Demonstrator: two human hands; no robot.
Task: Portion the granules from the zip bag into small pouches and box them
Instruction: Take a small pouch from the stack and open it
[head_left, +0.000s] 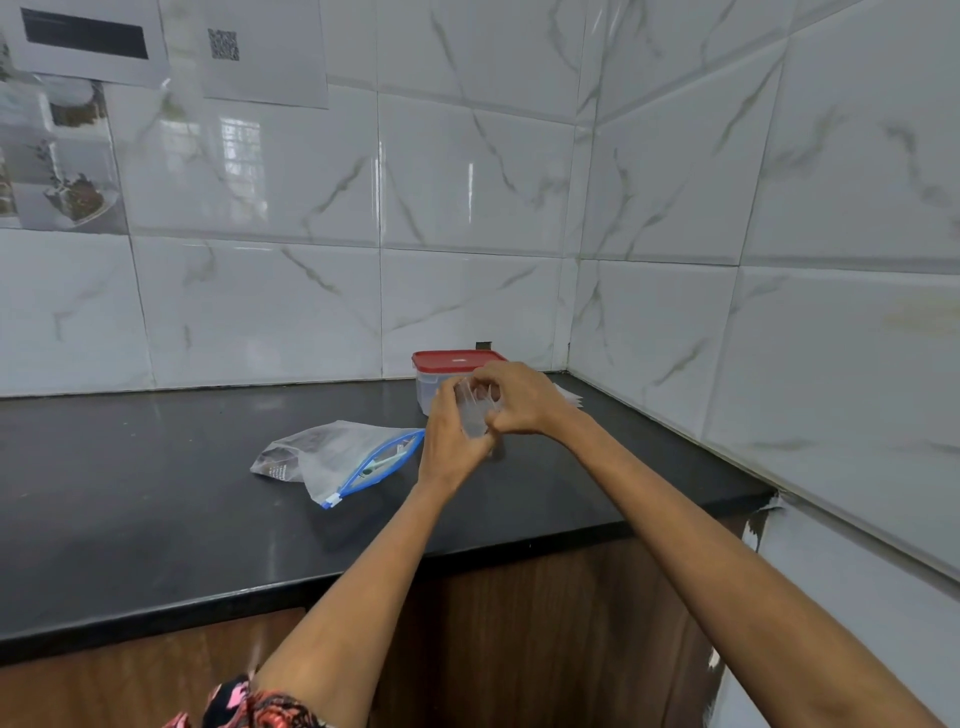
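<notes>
Both hands meet above the black worktop (156, 467): the left hand (449, 436) and right hand (514, 397) pinch a small clear pouch (474, 415) between them. Behind sits a red-lidded box (457, 364). To the left lies the zip bag (337, 457) (blue zip, its print unreadable)

Black countertop (156, 467) is bounded by marble-veined white wall tiles (467, 182). 2 printed sheets (265, 52) and photo prints (57, 156) are seen at 10 o'clock. Wood-grain cabinet front (519, 623) is noted at 6 o'clock.
</notes>
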